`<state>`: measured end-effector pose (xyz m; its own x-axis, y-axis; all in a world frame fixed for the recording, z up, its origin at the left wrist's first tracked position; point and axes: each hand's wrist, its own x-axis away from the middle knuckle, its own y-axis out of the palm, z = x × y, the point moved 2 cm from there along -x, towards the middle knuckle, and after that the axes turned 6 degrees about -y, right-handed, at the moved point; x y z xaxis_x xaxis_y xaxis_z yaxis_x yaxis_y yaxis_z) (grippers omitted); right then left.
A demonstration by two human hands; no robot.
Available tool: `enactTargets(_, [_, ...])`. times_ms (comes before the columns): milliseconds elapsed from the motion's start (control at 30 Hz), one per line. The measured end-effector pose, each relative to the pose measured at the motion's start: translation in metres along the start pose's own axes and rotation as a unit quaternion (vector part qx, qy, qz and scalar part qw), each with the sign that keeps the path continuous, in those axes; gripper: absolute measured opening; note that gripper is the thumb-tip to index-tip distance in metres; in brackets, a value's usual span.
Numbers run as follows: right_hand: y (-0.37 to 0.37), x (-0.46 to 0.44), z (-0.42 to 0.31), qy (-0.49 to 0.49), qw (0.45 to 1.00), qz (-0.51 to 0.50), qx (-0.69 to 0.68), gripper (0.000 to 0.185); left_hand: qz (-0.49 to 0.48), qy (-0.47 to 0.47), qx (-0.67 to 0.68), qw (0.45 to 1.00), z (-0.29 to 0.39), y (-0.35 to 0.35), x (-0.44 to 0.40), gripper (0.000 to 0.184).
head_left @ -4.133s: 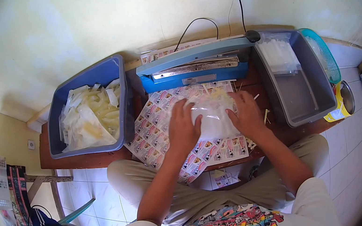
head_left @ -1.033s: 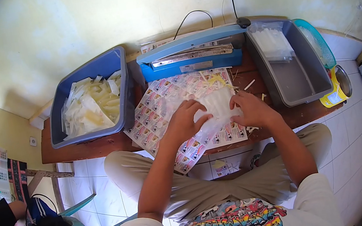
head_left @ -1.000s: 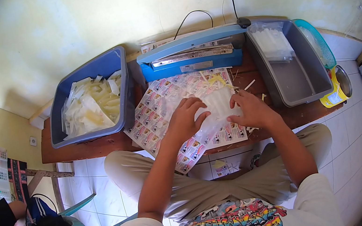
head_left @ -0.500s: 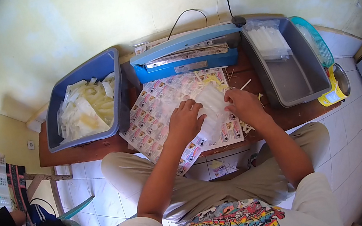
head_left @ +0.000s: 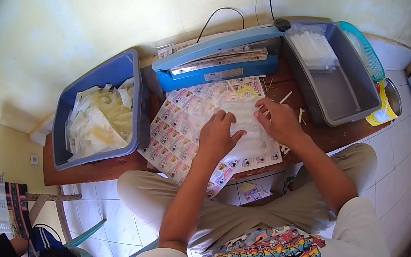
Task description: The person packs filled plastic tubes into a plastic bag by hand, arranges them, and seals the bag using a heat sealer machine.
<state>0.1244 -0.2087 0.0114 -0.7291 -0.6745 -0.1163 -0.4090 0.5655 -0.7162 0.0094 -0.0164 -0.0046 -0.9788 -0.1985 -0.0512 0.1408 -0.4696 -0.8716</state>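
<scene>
A clear plastic bag [head_left: 246,127] with whitish contents lies on printed label sheets [head_left: 176,128] in front of me. My left hand [head_left: 219,134] rests at the bag's left side, thumb spread away from the fingers. At its right edge is my right hand [head_left: 274,116], fingers bent and pinched at the plastic; the exact grip is partly hidden. Just behind the bag stands a blue impulse sealer [head_left: 219,73] with its long arm [head_left: 219,45] raised.
A blue-grey tub [head_left: 140,104] of pale yellowish packets stands left. The grey tub [head_left: 337,91] on the right holds stacked clear packs [head_left: 314,52]. Beyond it are a teal basket [head_left: 370,56] and a yellow can [head_left: 382,110]. Thin scraps litter the wooden table [head_left: 319,134].
The bag looks flatter and more spread out. My left hand has drawn slightly toward me, its thumb farther from the fingers. The view has shifted a little.
</scene>
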Motion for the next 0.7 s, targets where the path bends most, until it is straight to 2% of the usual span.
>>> enactTargets(33, [0.0,0.003,-0.003,0.006,0.999,-0.051,0.012,0.04,0.039,0.058,0.023,0.997,-0.002,0.002,-0.001,0.046])
enactTargets(67, [0.002,0.008,-0.003,0.005,0.999,-0.053,0.012,0.04,0.039,0.056,0.024,0.997,-0.005,0.006,-0.003,0.046])
enactTargets(133, [0.006,0.016,-0.003,-0.07,0.994,-0.069,0.045,0.048,0.096,0.137,-0.017,0.986,-0.005,0.013,-0.006,0.061])
enactTargets(167, [0.004,0.016,-0.003,-0.068,0.994,-0.069,0.046,0.048,0.094,0.138,-0.016,0.986,-0.006,0.014,-0.005,0.061])
enactTargets(267, [-0.002,0.01,0.0,-0.07,0.992,-0.104,0.012,0.052,0.04,0.111,-0.056,0.991,-0.004,0.016,-0.003,0.07])
enactTargets(333, [-0.001,0.007,0.007,-0.142,0.986,-0.091,0.016,0.055,0.03,0.051,-0.07,0.996,0.003,0.011,0.001,0.068])
enactTargets(467, [-0.004,0.002,-0.001,-0.122,0.99,-0.063,0.036,0.052,0.001,-0.01,-0.1,0.995,0.019,0.003,0.002,0.068])
enactTargets(533, [-0.003,-0.002,0.003,-0.094,0.99,-0.033,0.104,0.045,-0.011,-0.051,-0.135,0.99,0.02,0.003,0.003,0.066])
enactTargets(667, [0.004,-0.012,0.024,-0.116,0.986,0.025,0.114,0.038,0.008,-0.023,-0.166,0.986,0.021,-0.002,0.015,0.066])
enactTargets(700, [0.005,-0.014,0.022,-0.111,0.986,0.039,0.115,0.036,-0.032,-0.051,-0.155,0.986,0.024,-0.006,0.017,0.066])
